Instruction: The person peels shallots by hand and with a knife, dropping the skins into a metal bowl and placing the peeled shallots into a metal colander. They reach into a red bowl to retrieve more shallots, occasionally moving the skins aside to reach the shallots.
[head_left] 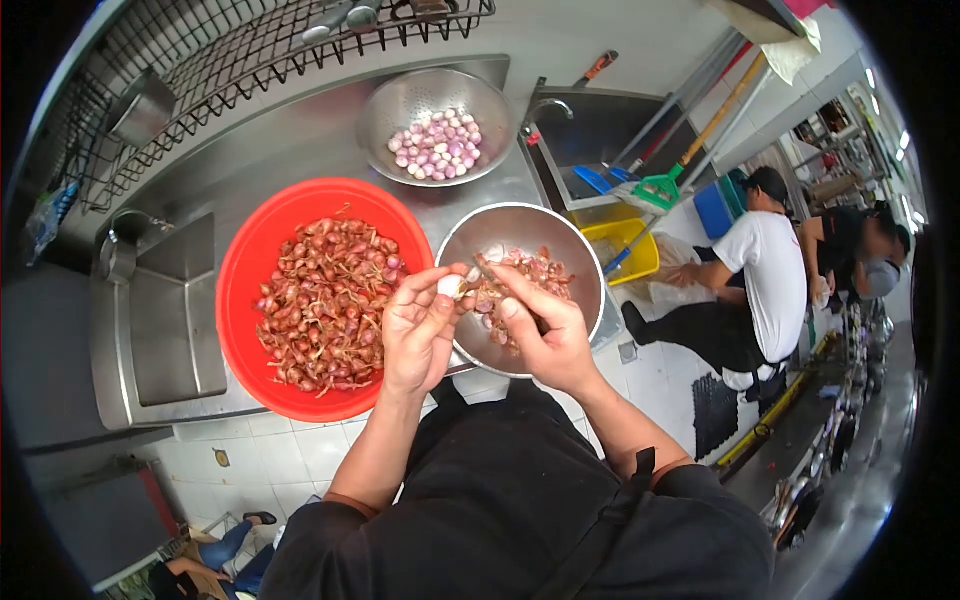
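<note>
My left hand (420, 325) pinches a pale, partly peeled shallot (452, 286) between thumb and fingers. Close beside it, my right hand (548, 328) is closed around a small knife, its blade near the shallot and its handle mostly hidden in the palm. Both hands are over the near left part of a steel bowl (590, 262) that holds shallot skins (540, 268). To the left, a red basin (240, 270) is filled with unpeeled shallots (325, 300). Behind the bowl, a steel colander (385, 110) holds peeled shallots (437, 145).
A sink (180, 320) is at the far left, under a wire rack (240, 70). A second sink with a faucet (553, 105) lies behind right, near a green broom (657, 190) and a yellow bin (640, 250). A seated person (770, 270) and others are nearby.
</note>
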